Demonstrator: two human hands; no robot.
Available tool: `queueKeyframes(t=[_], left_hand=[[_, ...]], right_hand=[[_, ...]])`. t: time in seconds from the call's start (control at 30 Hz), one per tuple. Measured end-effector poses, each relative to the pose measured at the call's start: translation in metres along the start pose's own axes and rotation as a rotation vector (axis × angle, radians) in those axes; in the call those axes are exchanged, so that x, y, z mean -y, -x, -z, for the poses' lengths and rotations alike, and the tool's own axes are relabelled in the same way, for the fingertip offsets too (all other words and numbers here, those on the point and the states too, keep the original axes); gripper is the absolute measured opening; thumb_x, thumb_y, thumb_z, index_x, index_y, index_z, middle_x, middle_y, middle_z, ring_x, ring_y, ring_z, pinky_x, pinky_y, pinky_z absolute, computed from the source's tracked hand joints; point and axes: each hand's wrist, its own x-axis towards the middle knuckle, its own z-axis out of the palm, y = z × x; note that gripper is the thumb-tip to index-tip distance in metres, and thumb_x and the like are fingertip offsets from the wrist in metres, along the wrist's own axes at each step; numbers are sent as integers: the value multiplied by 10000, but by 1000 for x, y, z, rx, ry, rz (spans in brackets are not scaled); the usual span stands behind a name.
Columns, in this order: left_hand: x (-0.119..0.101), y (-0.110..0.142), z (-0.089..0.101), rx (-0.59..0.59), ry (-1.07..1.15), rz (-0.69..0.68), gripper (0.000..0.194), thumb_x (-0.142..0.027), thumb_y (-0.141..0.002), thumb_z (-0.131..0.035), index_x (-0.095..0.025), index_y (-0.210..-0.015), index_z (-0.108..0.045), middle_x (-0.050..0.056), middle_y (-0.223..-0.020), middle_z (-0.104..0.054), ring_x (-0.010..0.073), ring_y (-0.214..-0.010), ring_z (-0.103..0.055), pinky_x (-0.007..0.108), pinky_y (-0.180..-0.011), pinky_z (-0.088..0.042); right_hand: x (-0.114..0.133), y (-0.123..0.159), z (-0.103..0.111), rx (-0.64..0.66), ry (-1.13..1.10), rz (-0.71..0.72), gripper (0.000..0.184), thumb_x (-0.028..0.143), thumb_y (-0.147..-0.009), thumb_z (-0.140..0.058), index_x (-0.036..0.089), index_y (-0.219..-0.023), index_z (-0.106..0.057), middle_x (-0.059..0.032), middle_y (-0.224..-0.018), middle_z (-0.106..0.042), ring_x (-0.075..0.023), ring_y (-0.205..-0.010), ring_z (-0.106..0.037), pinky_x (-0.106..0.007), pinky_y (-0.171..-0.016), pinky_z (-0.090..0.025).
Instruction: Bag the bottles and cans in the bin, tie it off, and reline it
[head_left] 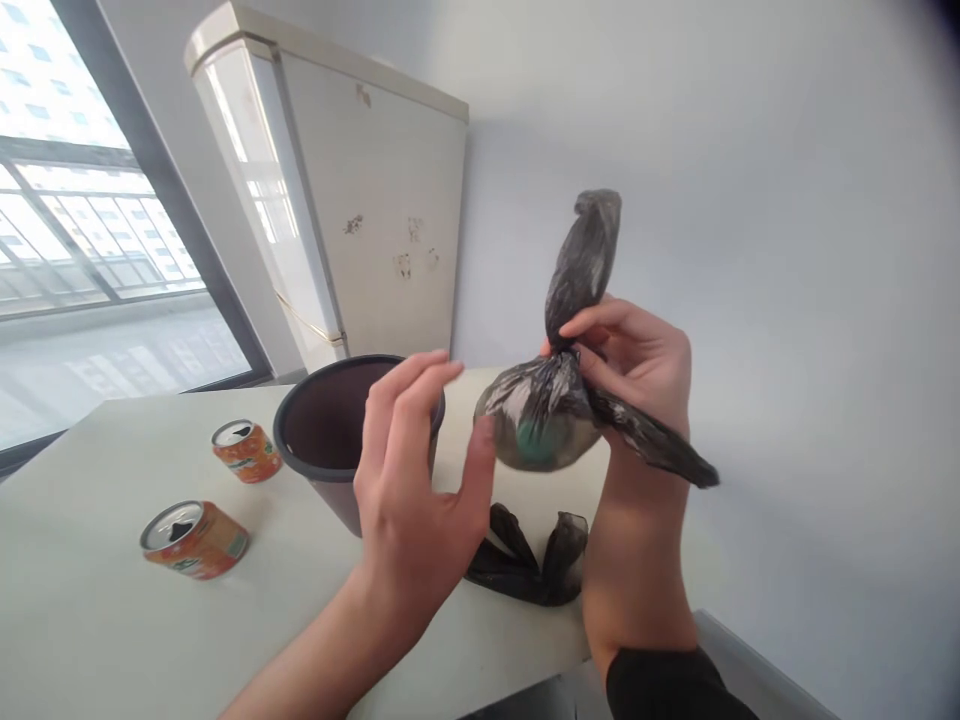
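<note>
A knotted black plastic bag [540,415] hangs above the table, with something greenish showing through its thin film. My right hand [637,360] pinches it at the knot; one twisted end sticks up and the other slants down to the right. To the left of the bag, my left hand [424,470] is raised with fingers apart. Its thumb tip overlaps the bag's edge in the view, and I cannot tell whether it touches. Below both hands, another black plastic bag [536,580] lies on the table, partly hidden by my left hand and right forearm.
A dark bin [322,475] stands upright behind my left hand. Two opened orange drink cans, a nearer can [214,540] and a farther can [259,458], stand left of it on the white table [82,600]. Behind are a fridge [382,200], a wall and a window.
</note>
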Motion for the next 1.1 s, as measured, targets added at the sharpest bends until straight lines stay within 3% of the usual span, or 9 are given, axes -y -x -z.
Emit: queueKeyframes(t=[0.17, 0.27, 0.4, 0.47, 0.57, 0.67, 0.8, 0.93, 1.1], left_hand=[[9, -4, 5, 322, 141, 214, 156, -104, -923, -667, -211, -1020, -726, 10, -903, -756, 149, -783, -702, 265, -734, -573], [15, -4, 20, 317, 158, 302, 157, -96, -936, -620, -211, -962, -724, 8, -861, -735, 138, -732, -680, 253, -673, -547], [18, -17, 52, 257, 200, 439, 61, -178, -944, -683, -225, -958, -719, 10, -882, -730, 144, -710, -676, 243, -595, -534], [19, -23, 65, 233, 251, 480, 66, -206, -909, -741, -231, -965, -719, 12, -923, -735, 151, -731, -684, 235, -572, -532], [17, -27, 69, 251, 363, 496, 80, -279, -912, -745, -211, -946, -719, 51, -995, -742, 174, -782, -707, 243, -579, -551], [15, -28, 63, 267, 365, 521, 82, -283, -932, -713, -202, -936, -700, 54, -953, -729, 167, -756, -695, 244, -593, -557], [14, -30, 64, 292, 283, 495, 8, -212, -919, -687, -212, -911, -687, 28, -891, -711, 154, -742, -666, 234, -597, -534], [21, -33, 80, 401, 158, 451, 169, -187, -927, -612, -207, -793, -713, 39, -875, -729, 163, -744, -653, 248, -579, -509], [37, -37, 101, 345, 77, 503, 229, -102, -838, -561, -231, -842, -751, 5, -741, -679, 145, -641, -581, 236, -489, -431]], right_hand=[[4, 15, -29, 167, -35, -45, 61, 291, -938, -744, 240, -911, -763, -51, -887, -693, -197, -797, -693, -335, -660, -585], [0, 16, -34, 169, -14, -32, 38, 228, -933, -736, 242, -948, -767, -48, -931, -718, -199, -840, -704, -338, -707, -598], [-2, 10, -18, -37, 162, 13, 160, 126, -942, -681, 259, -951, -770, -29, -866, -721, -187, -790, -690, -347, -713, -586], [-1, 7, -10, -36, 204, 7, 134, 177, -961, -693, 271, -999, -780, -36, -914, -745, -204, -860, -714, -361, -758, -598], [4, 10, -11, 270, 158, -21, 169, 333, -905, -820, 277, -1064, -797, -54, -1079, -788, -246, -1028, -737, -401, -893, -616], [10, 19, -28, 478, 113, -49, 171, 378, -865, -866, 264, -986, -823, -44, -998, -809, -244, -953, -750, -398, -898, -611], [13, 27, -40, 390, 116, -125, 145, 363, -966, -751, 252, -917, -832, -34, -878, -798, -221, -834, -743, -359, -794, -594], [7, 21, -22, 270, 165, -175, 183, 379, -982, -728, 232, -899, -797, -27, -808, -740, -186, -751, -679, -311, -684, -548], [-4, 8, 1, 154, 43, -248, 167, 373, -1001, -688, 242, -911, -740, -13, -738, -620, -161, -652, -578, -287, -562, -461]])
